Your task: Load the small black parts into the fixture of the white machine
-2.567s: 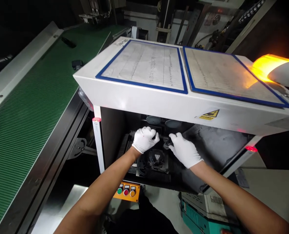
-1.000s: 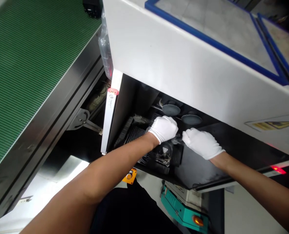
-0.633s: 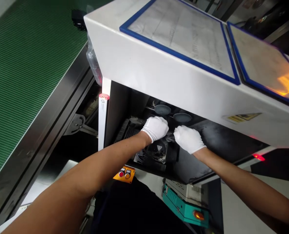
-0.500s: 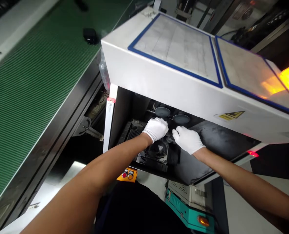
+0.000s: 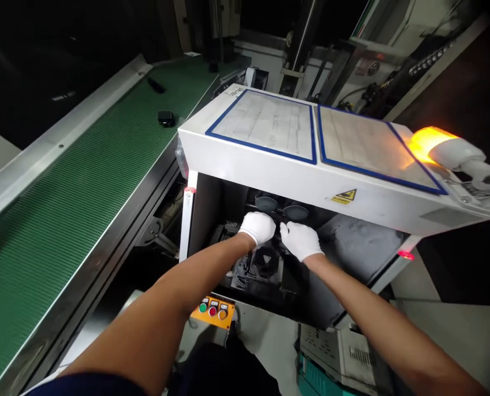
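Note:
Both my hands wear white gloves and reach into the open front of a white machine (image 5: 253, 157). My left hand (image 5: 258, 227) is closed, knuckles up, over a dark fixture (image 5: 265, 263) inside; whatever its fingers grip is hidden. Close on its right, my right hand (image 5: 300, 240) has its fingers curled in and thumb side toward the left hand. Anything between those fingers is too small and dark to make out. Just beyond the hands, a grey round pad (image 5: 266, 204) and a second round pad (image 5: 296, 212) sit under the hood.
A green ribbed conveyor belt (image 5: 83, 176) runs along the left, carrying a small black block (image 5: 166, 118). An amber lamp (image 5: 433, 144) glows at the machine's right. Below the opening sits an orange button box (image 5: 214, 312); a grey and teal unit (image 5: 331, 352) stands lower right.
My view has tilted up and shifted, so more of the conveyor's far end and the lamp shows. Both hands stay over the fixture in nearly the same closed pose.

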Demonstrator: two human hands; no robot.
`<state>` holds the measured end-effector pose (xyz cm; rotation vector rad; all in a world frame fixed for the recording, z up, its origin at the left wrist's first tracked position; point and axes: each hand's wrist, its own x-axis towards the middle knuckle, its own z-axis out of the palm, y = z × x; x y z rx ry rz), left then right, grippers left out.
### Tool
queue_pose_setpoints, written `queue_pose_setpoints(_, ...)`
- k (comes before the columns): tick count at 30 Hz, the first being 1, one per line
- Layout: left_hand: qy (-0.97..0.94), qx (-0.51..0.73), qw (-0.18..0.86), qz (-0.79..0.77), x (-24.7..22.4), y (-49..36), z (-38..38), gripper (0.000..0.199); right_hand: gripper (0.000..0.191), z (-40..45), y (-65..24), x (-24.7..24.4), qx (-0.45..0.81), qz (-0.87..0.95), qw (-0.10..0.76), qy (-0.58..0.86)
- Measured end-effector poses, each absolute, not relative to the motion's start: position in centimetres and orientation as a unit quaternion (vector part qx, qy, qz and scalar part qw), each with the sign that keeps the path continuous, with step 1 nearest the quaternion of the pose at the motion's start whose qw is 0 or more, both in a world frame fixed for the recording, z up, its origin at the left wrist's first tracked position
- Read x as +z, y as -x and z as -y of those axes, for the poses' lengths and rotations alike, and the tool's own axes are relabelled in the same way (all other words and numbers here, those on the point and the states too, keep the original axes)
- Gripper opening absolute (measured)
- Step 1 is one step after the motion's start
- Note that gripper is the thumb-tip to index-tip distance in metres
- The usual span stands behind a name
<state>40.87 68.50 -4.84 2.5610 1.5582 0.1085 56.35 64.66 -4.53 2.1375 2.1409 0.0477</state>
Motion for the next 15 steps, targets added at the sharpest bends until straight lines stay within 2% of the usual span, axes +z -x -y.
queue_pose_setpoints(4,-0.835,0.036,0.089,-0.542,-3.2,-40.6,-67.4,0.045,0.047,-64.4,-56.4,-3.9,-0.035,-0.701,0.04,-0.711)
queue_pose_setpoints(7,-0.829,0.069,0.097,-0.547,-2.3,-38.3,-64.6,0.06,0.065,-62.6,-56.3,-3.7,-0.033,-0.689,0.017,-0.724)
queue_pose_setpoints(11,-0.824,0.111,0.118,-0.543,-2.2,-32.9,-58.2,0.051,0.074,-58.9,-55.6,-3.0,0.007,-0.709,-0.002,-0.705)
queue_pose_setpoints(15,-0.813,0.117,0.176,-0.543,-5.2,-29.1,-50.4,0.036,0.072,-58.9,-52.7,-1.8,0.051,-0.734,-0.02,-0.677)
